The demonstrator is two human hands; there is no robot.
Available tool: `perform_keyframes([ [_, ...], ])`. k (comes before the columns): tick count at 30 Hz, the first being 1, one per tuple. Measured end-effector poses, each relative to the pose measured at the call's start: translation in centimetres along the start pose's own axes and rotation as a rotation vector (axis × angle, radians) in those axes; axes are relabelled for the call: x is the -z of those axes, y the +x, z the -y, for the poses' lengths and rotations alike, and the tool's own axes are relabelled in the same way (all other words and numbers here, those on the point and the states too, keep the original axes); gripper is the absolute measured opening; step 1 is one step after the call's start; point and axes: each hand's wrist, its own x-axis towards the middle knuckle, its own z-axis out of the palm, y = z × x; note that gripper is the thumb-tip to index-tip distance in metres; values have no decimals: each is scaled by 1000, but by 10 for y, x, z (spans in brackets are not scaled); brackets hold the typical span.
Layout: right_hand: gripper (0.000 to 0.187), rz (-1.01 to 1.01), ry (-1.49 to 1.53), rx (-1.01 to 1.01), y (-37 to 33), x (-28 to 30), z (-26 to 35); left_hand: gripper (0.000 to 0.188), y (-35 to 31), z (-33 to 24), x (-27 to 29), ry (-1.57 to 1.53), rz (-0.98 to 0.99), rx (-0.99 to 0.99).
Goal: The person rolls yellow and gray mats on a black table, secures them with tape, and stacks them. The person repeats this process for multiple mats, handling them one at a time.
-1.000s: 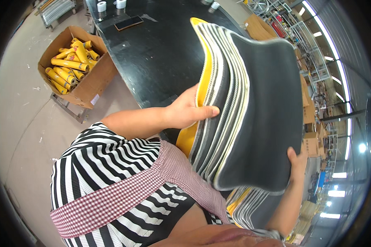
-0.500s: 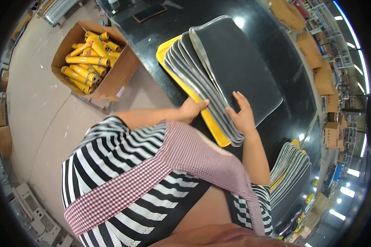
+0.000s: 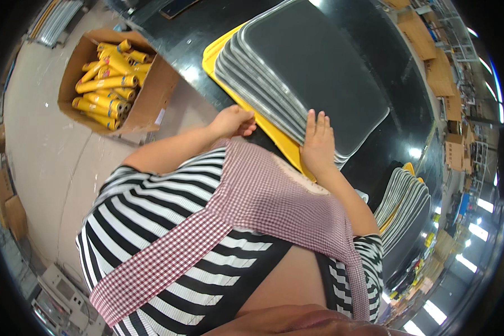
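On the black table (image 3: 400,73), a fanned stack of mats (image 3: 319,67) lies partly under the flat right hand (image 3: 319,147), apparently being steadied, the left hand (image 3: 233,121) loosely curled beside it; squaring it would need both hands.

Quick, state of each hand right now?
Left hand: loosely curled beside the mats; whether it grips anything can't be told.
Right hand: open, resting on the mats.

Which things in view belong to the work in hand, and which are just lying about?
In use:
stack of dark pads, right hand on it, left hand beside it
black table beneath

Probably lying about:
phone
cardboard box with yellow rolls
second pad stack, perhaps related
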Motion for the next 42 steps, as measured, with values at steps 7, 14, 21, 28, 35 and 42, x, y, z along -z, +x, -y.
perform_keyframes([
  [7, 49, 369, 432, -58, 76, 98, -68, 16, -3, 27, -9, -21, -115, -332],
  [14, 62, -133, 55, -387, 231, 225, -254, 13, -7, 14, -15, -42, -161, -139],
  [21, 76, -355, 359, 200, 132, 149, -42, 14, -9, 15, 0, -8, -174, -130],
  [28, 58, 102, 777, -217, 3, 32, -20, 20, -1, 14, 8, 37, -108, -97],
  [35, 73, -396, 863, -963, -81, -34, -53, 24, -4, -2, -10, -63, -91, -133],
  [42, 64, -440, 1740, -1197, -80, -35, -39, 28, 3, -8, -10, 12, -167, -137],
])
